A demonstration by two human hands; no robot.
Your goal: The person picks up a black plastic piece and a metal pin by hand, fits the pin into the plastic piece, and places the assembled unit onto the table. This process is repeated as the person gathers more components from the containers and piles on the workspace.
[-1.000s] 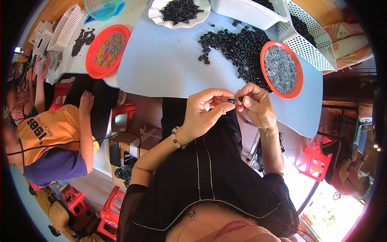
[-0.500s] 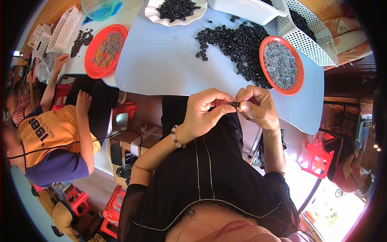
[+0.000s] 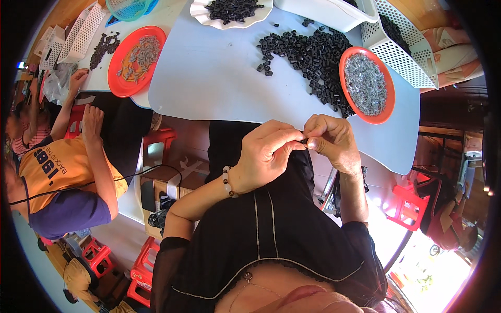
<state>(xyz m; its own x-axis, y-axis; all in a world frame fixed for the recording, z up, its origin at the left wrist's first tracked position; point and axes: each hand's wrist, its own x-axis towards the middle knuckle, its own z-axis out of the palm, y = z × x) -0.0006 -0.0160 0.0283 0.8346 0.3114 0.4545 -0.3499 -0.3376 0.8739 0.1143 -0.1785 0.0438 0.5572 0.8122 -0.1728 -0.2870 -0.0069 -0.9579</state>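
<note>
My left hand (image 3: pixel 269 154) and my right hand (image 3: pixel 334 142) meet just off the table's near edge, fingertips pinched together. Between them is a small black plastic part (image 3: pixel 303 141), mostly covered by the fingers and thumbs. Beyond the hands, a loose heap of small black plastic parts (image 3: pixel 308 57) spreads over the pale blue table (image 3: pixel 209 78). To the right of the heap stands an orange-red plate (image 3: pixel 343 78) full of small clear pieces (image 3: pixel 368 86).
A white scalloped dish (image 3: pixel 195 13) of black parts, a white bin (image 3: pixel 323 15) and a perforated white basket (image 3: pixel 422 68) line the far side. At left, a person in an orange shirt (image 3: pixel 68 167) sits by a red plate (image 3: pixel 117 83). Red stools (image 3: pixel 96 258) stand behind.
My fingers have closed in further around the black part, so less of it shows. The left hand has turned slightly. At left, the neighbouring person's hand has risen a little.
</note>
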